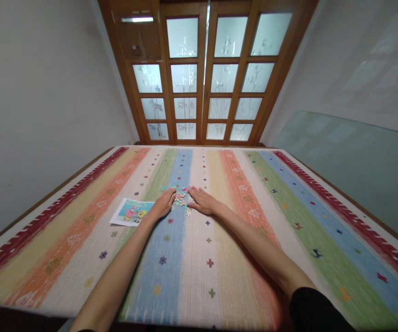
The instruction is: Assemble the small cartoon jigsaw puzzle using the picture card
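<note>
A small heap of jigsaw puzzle pieces (181,198) lies on the striped tablecloth between my two hands. At the left side of the heap rests my left hand (164,203), its fingers stretched forward and nothing in its grasp. My right hand (202,201) lies along the right side, palm toward the pieces, with fingers extended and the thumb apart. One loose piece (163,188) sits beyond my left fingertips, and another piece (189,212) is just below my right thumb. Left of my left wrist is a printed picture sheet (133,211) with cartoon figures, partly covered by my forearm.
The tablecloth (233,258) with coloured stripes covers the large table. Wooden doors with frosted panes (185,108) stand behind its far edge. White walls rise on both sides, and a pale green panel (351,170) leans along the right.
</note>
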The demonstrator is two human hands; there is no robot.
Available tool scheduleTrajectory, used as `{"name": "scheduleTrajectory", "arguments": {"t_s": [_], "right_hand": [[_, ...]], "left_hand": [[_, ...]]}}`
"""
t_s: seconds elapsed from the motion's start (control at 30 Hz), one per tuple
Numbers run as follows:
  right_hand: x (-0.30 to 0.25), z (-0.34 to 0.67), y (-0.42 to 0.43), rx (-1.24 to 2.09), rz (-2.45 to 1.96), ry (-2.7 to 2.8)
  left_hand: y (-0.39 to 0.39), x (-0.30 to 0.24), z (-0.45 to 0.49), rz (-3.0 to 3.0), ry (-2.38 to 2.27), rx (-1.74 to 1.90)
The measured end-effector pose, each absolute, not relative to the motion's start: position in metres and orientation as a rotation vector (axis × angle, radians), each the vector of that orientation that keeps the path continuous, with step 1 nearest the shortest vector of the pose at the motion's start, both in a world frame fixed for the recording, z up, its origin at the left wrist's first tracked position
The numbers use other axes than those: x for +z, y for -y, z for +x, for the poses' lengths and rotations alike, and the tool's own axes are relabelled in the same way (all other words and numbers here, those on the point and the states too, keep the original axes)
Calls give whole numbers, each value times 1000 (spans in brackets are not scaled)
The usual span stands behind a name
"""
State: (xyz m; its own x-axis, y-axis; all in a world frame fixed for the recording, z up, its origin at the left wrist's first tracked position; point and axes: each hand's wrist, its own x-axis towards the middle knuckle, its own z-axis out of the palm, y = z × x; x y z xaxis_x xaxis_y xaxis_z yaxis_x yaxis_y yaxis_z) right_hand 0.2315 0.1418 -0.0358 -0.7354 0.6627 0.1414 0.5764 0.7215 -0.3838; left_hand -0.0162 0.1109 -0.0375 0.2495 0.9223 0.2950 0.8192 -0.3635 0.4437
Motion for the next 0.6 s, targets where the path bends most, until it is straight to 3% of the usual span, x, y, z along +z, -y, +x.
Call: {"name": "scheduleTrajectory", "arguments": {"t_s": [0.2, 0.33, 0.47, 0.6], "right_hand": [[-34, 181, -150, 568, -887, 2491], [-28, 178, -153, 749, -788, 2364], [-28, 194, -153, 712, -786, 2513], [-35, 198, -149, 646, -760, 2645]], "left_hand": [[-121, -36, -23, 2195, -1834, 891], [-122, -37, -31, 2192, -1827, 786], [-118, -37, -40, 2302, -1708, 584], [-116, -36, -38, 2215, -1561, 799]]}}
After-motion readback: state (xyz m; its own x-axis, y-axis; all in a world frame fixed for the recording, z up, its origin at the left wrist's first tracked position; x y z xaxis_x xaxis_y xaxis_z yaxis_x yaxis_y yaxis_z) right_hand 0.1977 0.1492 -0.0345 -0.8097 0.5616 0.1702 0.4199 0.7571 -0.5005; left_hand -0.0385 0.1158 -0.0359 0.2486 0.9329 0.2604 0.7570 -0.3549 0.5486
